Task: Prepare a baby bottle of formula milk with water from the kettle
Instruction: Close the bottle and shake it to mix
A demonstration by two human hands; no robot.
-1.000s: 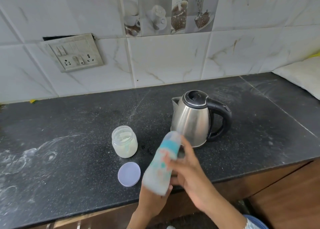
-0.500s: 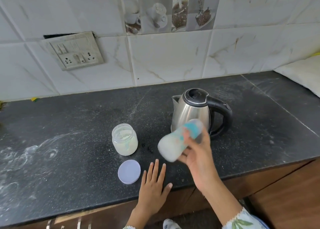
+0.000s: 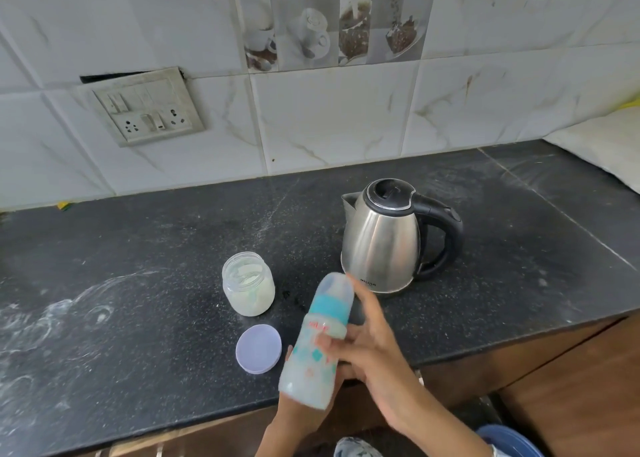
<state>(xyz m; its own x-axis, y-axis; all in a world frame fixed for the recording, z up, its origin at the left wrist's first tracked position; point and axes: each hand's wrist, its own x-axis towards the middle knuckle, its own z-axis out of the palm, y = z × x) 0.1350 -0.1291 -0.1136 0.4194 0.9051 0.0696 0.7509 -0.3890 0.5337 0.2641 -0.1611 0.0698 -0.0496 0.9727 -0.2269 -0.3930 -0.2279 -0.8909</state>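
Observation:
My right hand (image 3: 370, 349) grips a milky baby bottle (image 3: 311, 363) with a teal collar and clear cap. The bottle is tilted, with its cap toward the steel kettle (image 3: 381, 242), and looks blurred. My left hand (image 3: 341, 373) lies on the counter's front edge, mostly hidden behind the bottle, and holds nothing. The kettle stands upright with its lid closed and its black handle to the right. An open clear jar (image 3: 247, 288) of pale powder stands left of the bottle, and its lilac lid (image 3: 258, 348) lies flat in front of it.
The black stone counter (image 3: 138, 318) is dusted with white powder at the left. A switch and socket panel (image 3: 145, 110) sits on the tiled wall. A white bag (image 3: 602, 145) lies at the far right. Wooden cabinet fronts run below the counter edge.
My right hand swung the bottle from lying sideways near the kettle down to a steeper tilt over my left hand. The left hand stayed on the counter edge.

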